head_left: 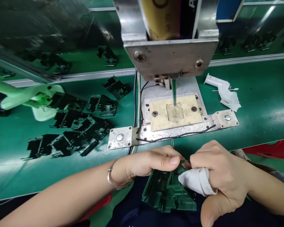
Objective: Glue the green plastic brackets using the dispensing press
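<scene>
Above my lap, my left hand (161, 160) grips a black plastic housing (168, 192) by its upper edge, thumb on top. The housing is tilted, with ribs and slots facing me. My right hand (222, 176) is closed, its fingers curled and its thumb sticking out toward me. A wrinkled white cloth (196, 181) is wrapped about one of its fingers, and the tip of it touches the right side of the housing. What lies under the curled fingers is hidden. Beyond both hands is a cream fixture plate (156, 121) with a square recess.
A dispensing nozzle (174, 91) hangs over the fixture from a metal bracket (170, 56). Round buttons (120, 137) flank the plate. Several black housings (80, 132) lie at left by a green fan (26, 94). A white tube (216, 81), tissue (228, 96) and cotton swab (234, 89) lie at right.
</scene>
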`<control>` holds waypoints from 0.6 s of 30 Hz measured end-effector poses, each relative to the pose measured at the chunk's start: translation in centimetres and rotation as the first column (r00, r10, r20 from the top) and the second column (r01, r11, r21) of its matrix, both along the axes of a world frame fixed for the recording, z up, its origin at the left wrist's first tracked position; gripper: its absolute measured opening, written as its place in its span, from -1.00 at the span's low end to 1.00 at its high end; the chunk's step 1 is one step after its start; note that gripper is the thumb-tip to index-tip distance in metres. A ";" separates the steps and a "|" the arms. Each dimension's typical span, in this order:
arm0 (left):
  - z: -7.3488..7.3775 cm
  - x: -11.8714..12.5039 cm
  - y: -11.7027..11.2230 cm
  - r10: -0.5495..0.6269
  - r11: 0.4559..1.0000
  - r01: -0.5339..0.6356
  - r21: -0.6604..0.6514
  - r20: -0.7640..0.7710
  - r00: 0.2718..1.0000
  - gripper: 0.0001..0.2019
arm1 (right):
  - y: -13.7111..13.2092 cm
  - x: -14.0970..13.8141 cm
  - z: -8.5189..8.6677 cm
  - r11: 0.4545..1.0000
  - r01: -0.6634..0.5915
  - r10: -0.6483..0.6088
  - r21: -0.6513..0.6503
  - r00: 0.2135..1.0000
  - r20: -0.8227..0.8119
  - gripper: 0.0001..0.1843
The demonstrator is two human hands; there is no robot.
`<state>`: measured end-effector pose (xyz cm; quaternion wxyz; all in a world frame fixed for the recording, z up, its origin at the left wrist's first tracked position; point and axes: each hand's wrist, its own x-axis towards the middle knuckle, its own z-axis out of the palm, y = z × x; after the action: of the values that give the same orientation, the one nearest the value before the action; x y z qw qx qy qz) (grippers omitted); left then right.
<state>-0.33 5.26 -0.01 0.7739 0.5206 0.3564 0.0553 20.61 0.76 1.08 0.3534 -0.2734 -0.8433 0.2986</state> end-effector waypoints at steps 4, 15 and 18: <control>1.1 -0.6 1.3 -0.183 0.981 0.191 -0.033 0.159 0.970 -0.31 | -1.8 2.3 0.3 0.992 0.120 -0.119 -0.042 0.992 0.030 -0.27; -0.6 -1.5 -2.2 0.113 0.477 -0.545 0.689 0.567 0.816 -0.44 | -4.2 2.0 -2.2 0.861 0.471 -0.482 0.192 0.876 0.011 -0.88; -0.5 -1.2 -2.3 0.105 0.473 -0.538 0.697 0.562 0.820 -0.46 | -3.6 0.0 -1.6 0.943 0.289 -0.302 0.167 0.952 0.057 -0.67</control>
<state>-1.53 3.00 -0.55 0.4635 0.7165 0.1930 0.4843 20.58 -2.85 -0.50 0.3799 -0.3800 -0.8273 0.1636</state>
